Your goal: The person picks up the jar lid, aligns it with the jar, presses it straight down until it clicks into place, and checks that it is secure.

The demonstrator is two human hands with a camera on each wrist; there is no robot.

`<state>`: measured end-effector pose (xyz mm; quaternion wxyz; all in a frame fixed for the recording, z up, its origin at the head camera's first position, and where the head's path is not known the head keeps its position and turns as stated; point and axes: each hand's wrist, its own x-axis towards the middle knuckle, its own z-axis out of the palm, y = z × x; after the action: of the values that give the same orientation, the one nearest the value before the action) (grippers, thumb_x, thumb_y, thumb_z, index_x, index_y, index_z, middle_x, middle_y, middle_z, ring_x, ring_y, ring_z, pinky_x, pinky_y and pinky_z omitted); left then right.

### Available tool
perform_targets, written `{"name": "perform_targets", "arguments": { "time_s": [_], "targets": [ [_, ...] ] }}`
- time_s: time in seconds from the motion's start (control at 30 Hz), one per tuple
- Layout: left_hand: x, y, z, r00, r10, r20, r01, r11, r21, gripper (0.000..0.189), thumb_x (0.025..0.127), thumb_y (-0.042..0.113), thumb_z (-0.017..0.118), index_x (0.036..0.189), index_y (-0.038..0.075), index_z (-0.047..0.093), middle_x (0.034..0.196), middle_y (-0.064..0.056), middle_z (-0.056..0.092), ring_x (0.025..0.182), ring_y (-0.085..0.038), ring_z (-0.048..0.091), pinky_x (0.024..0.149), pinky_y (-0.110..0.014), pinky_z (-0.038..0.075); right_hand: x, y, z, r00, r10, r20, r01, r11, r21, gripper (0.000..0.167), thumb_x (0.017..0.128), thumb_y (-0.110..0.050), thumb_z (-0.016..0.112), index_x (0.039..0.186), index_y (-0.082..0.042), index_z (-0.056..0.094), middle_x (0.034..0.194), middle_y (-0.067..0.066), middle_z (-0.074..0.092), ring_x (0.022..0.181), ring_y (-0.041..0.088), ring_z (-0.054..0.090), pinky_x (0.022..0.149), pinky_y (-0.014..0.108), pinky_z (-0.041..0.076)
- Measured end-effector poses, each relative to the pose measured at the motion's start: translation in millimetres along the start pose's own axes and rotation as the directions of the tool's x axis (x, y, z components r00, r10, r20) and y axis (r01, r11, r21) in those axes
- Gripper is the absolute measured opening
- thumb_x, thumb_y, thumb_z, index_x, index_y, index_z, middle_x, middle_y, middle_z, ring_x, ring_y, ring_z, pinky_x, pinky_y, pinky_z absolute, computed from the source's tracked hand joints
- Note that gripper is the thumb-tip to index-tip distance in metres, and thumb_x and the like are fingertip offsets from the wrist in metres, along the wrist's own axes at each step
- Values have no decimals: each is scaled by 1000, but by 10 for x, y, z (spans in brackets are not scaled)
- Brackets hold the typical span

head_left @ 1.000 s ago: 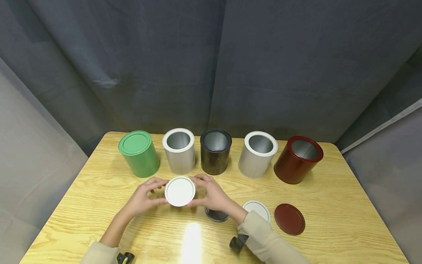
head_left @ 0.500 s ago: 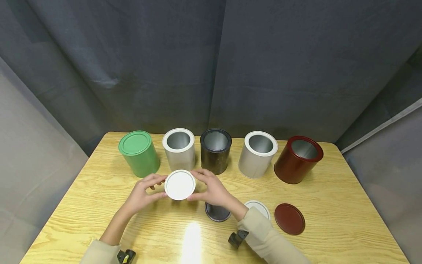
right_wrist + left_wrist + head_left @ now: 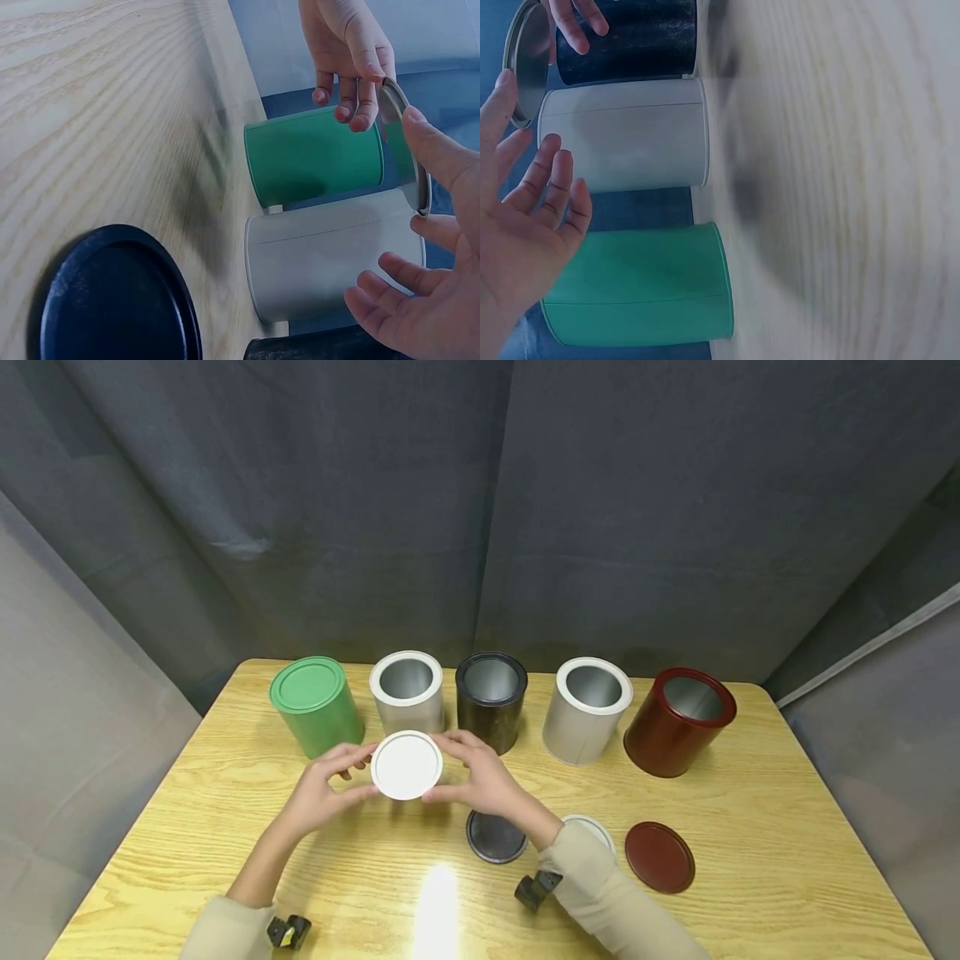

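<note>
White lid [image 3: 407,765], pinched at opposite edges by the fingertips of the left hand [image 3: 322,789] and the right hand [image 3: 482,781], and raised clear of the wooden table [image 3: 757,843] (its metallic underside shows in both wrist views). Just beyond the grip stands an open white can [image 3: 412,717]; beyond the grip and to its left, a lidded green can [image 3: 321,714]. Beyond the grip to the right stand, in order, an open black can [image 3: 492,722], a second white can [image 3: 581,725] and a dark red can [image 3: 666,737], both also open. Nearer the person, to the right of the grip, lie a black lid [image 3: 496,838], a second white lid [image 3: 594,829], partly hidden by the right sleeve [image 3: 618,893], and a dark red lid [image 3: 660,857].
</note>
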<state>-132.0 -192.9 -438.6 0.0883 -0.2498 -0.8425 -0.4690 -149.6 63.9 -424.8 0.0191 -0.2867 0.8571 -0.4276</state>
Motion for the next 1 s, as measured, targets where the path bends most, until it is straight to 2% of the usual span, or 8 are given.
{"name": "perform_targets", "arguments": {
  "time_s": [0.47, 0.63, 0.73, 0.8, 0.9, 1.0],
  "targets": [
    [160, 38, -94, 999, 7, 33, -8, 1000, 18, 55, 68, 7, 78, 120, 1, 59, 99, -4, 62, 86, -18, 52, 66, -29, 43, 64, -22, -54, 999, 30, -23, -28, 998, 64, 78, 66, -25, 82, 133, -9, 48, 129, 18, 45, 114, 32, 47, 84, 48, 45],
    [196, 58, -106, 1000, 21, 24, -21, 999, 35, 58, 66, 4, 79, 120, -2, 57, 98, -8, 62, 86, -24, 53, 65, -30, 43, 102, -36, -78, 999, 2, -40, -1, 999, 36, 77, 66, -26, 82, 133, -8, 48, 128, 19, 46, 112, 33, 48, 83, 47, 46],
    [232, 196, -129, 999, 28, 24, -29, 999, 45, 58, 65, -1, 78, 118, -8, 56, 97, -14, 62, 85, -31, 52, 64, -28, 43, 131, -44, -97, 999, -14, -50, 15, 1000, 25, 77, 66, -26, 82, 132, -8, 48, 126, 19, 47, 110, 32, 50, 82, 47, 46],
    [258, 316, -155, 999, 29, 25, -30, 998, 49, 57, 65, -4, 77, 117, -10, 55, 96, -16, 61, 84, -29, 53, 65, -26, 42, 151, -55, -112, 999, -15, -52, 16, 1000, 26, 77, 66, -26, 82, 133, -7, 48, 126, 19, 47, 110, 32, 50, 82, 46, 46],
    [294, 446, -188, 999, 36, 21, -37, 998, 54, 56, 65, -5, 76, 116, -12, 55, 95, -17, 61, 82, -21, 52, 64, -26, 42, 179, -68, -127, 998, -7, -56, 9, 999, 33, 77, 66, -25, 82, 133, -9, 48, 126, 18, 47, 109, 30, 50, 81, 46, 47],
    [321, 454, -201, 999, 40, 17, -41, 998, 57, 56, 65, -4, 77, 116, -11, 56, 94, -17, 61, 82, -14, 51, 64, -27, 43, 202, -79, -144, 998, -5, -61, 6, 1000, 24, 77, 65, -26, 82, 132, -10, 49, 126, 16, 48, 107, 29, 51, 79, 45, 47]
  ]
}}
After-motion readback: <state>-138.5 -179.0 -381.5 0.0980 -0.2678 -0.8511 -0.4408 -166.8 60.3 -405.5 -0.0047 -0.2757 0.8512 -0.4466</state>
